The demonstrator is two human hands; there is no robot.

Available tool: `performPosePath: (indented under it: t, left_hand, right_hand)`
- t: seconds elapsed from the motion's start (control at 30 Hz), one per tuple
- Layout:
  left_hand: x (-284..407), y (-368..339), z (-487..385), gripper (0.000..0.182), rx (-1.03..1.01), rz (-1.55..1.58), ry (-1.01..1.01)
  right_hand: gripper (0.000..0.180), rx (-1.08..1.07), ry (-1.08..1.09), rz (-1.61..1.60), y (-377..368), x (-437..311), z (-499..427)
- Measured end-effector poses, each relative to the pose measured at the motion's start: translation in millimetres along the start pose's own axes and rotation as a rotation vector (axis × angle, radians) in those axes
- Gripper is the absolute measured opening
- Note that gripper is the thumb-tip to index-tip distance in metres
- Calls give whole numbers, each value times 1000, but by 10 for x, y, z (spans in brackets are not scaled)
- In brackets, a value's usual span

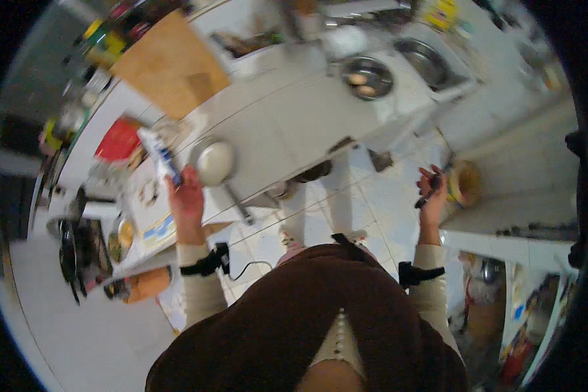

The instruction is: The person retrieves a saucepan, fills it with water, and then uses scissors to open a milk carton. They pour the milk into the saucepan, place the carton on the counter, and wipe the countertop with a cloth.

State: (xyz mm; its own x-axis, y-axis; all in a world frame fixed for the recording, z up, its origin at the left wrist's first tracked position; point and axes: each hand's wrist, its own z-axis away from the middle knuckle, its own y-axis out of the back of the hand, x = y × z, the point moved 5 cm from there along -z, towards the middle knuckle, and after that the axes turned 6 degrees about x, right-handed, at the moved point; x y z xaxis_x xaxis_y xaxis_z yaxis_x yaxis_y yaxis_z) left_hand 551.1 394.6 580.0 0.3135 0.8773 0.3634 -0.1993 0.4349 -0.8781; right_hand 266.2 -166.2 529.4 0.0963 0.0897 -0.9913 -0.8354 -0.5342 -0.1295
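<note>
My left hand [187, 201] is palm up at the counter, with a blue-and-white packet [159, 153] at its fingertips; blur hides how firmly it is held. Just beyond that hand lies a small pan [215, 161] with a pale inside, its handle pointing toward me. On the right, my right hand [432, 188] holds a dark, slender utensil [428, 192] over the floor side of the counter. A dark round bowl or pan [367, 78] with two egg-like things [362, 85] sits on the far counter near the sink [424, 61].
A wooden board [171, 66] and a red packet [117, 138] are at the upper left. A black stove or rack [83, 255] stands at far left. An open bin [465, 183] is beside my right hand. Open shelves [507, 313] with various items are at lower right.
</note>
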Motion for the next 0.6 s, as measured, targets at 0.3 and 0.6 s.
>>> performPosePath:
  t: [0.3, 0.6]
  left_hand:
    - [-2653, -591, -301, 48, -42, -177, 426]
    - [-5372, -1117, -109, 50, -126, -468, 946]
  right_hand:
    - [37, 273, -112, 70, 1943, 634, -328]
    - [34, 502, -69, 233, 3282, 498, -16]
